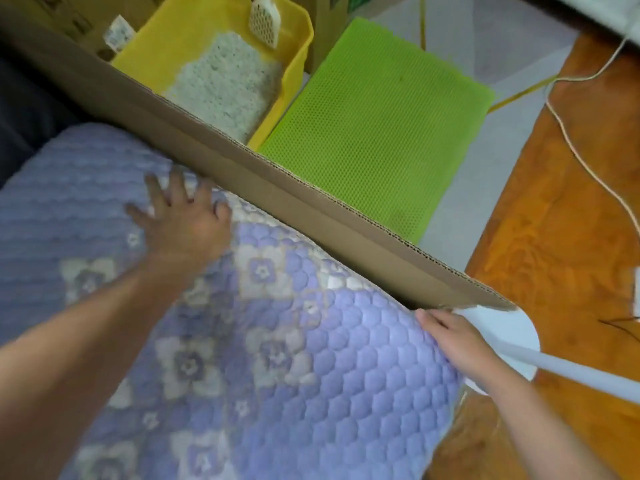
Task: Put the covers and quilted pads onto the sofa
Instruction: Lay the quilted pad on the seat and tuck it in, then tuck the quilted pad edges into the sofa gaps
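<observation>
Pressing flat on the lilac quilted pad (277,341), the left hand (183,223) lies with fingers spread, just beside the cardboard sheet (263,174) that runs along the pad's far edge. The right hand (453,341) grips the pad's corner, near the cardboard's end, fingers curled over the edge.

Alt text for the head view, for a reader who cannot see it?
Left hand presses flat on a lavender quilted pad while the right hand holds its edge beside a cardboard sheet. Beyond lie a yellow litter tray and green mat.
</observation>
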Demonstrator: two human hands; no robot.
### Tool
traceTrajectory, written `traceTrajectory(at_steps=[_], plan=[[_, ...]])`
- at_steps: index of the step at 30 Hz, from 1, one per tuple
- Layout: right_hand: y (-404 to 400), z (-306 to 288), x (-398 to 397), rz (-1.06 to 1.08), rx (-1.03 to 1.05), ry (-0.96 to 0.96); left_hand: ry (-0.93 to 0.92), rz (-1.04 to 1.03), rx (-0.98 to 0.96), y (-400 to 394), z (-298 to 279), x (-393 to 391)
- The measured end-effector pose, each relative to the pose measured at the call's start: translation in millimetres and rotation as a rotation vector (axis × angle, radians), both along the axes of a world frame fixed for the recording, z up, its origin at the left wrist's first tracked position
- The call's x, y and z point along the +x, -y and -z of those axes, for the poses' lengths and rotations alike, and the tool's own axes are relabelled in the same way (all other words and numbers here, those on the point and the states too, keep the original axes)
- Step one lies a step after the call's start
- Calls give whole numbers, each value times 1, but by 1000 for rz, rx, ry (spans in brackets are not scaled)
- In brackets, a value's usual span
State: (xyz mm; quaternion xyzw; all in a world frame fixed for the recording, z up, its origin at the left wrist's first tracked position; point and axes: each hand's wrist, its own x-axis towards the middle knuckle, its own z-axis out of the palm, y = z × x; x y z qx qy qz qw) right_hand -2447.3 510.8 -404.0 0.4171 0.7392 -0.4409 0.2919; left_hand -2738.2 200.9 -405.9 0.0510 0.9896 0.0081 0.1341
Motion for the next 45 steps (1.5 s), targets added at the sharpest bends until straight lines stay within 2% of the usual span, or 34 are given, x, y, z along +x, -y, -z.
traceTrajectory(at_steps=[1, 4, 6, 10, 14, 16, 18, 19, 22, 23, 25, 27, 29, 30, 31, 33, 34, 36, 37, 38, 39, 41, 43, 45], plan=[[-10, 0, 14, 35, -34, -19, 91, 54, -4, -9, -2, 36], [-28, -10, 47, 54, -99, 7, 160, 177, 83, -22, -10, 161], [-35, -12, 55, 51, -51, 25, 181, 167, 74, -25, -10, 213], [-25, 1, 38, 259, 171, -67, 208, 101, -6, -35, -6, 236], [-14, 37, 43, 268, 128, 54, 212, 54, 17, -41, -12, 236], [-4, 10, 42, 263, 253, 94, 252, 43, 63, -49, -22, 268], [6, -20, 44, 323, 348, 133, 296, 122, 84, -55, -30, 318], [11, -27, 46, 400, 268, 149, 319, 162, 66, -56, -33, 345], [43, -45, 44, 661, -300, 212, 368, 114, 27, -59, -37, 386], [44, -41, 45, 671, -396, 210, 375, 97, 13, -62, -39, 385], [48, -37, 35, 667, -448, 169, 450, 75, 57, -67, -41, 372], [44, -22, 28, 646, -323, 229, 573, 40, 228, -59, -51, 356], [58, -28, 12, 438, 29, 266, 583, -48, 466, -31, -67, 348], [75, -38, 5, 247, 249, 257, 513, -120, 559, -13, -74, 351], [98, -54, 1, 54, 388, 163, 412, -192, 567, 6, -81, 358], [152, -83, -6, -325, 391, -158, 249, -368, 391, 42, -87, 385], [179, -94, -7, -601, 332, -319, 224, -478, 323, 56, -94, 401], [210, -91, -2, -1197, 314, -508, 340, -661, 236, 84, -88, 454], [210, -88, -5, -1435, 352, -480, 456, -668, 225, 90, -87, 480], [212, -83, -8, -1618, 383, -353, 585, -642, 231, 99, -90, 506], [209, -81, -10, -1732, 425, -175, 722, -602, 243, 102, -92, 522], [219, -86, -16, -1785, 502, 134, 885, -742, 327, 106, -107, 528], [253, -106, -29, -1788, 491, 255, 920, -941, 469, 114, -132, 507], [294, -137, -37, -1819, 402, 271, 767, -1052, 569, 126, -164, 486]])
